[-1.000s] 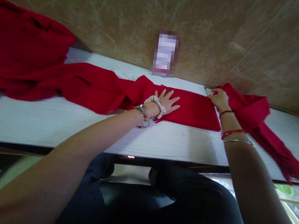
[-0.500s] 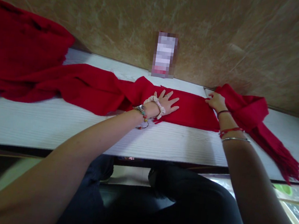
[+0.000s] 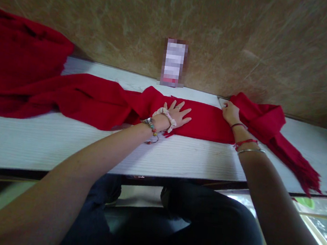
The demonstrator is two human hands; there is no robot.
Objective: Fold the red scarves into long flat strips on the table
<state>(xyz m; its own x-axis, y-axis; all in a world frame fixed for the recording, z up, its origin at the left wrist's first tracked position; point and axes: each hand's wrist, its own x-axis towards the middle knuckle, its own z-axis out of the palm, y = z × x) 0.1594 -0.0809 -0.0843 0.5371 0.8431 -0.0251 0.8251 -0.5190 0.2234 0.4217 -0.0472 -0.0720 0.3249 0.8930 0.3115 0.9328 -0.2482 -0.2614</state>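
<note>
A long red scarf (image 3: 94,100) lies stretched across a white table (image 3: 59,141) set against a brown wall. My left hand (image 3: 178,114) rests flat on its smoothed middle part, fingers spread. My right hand (image 3: 229,112) is at the scarf's fold by the far table edge, fingers curled on the cloth. Past that hand the scarf turns back towards me and ends in a fringe (image 3: 308,176) hanging near the front edge.
A bunched heap of the same red cloth (image 3: 17,53) lies at the far left. A small blurred card (image 3: 173,62) stands against the wall behind the scarf. My dark-trousered legs (image 3: 175,223) show under the table's front edge.
Both hands stay on the scarf; my right hand has slid slightly left along the fold. The view has shifted a little downward and to the right.
</note>
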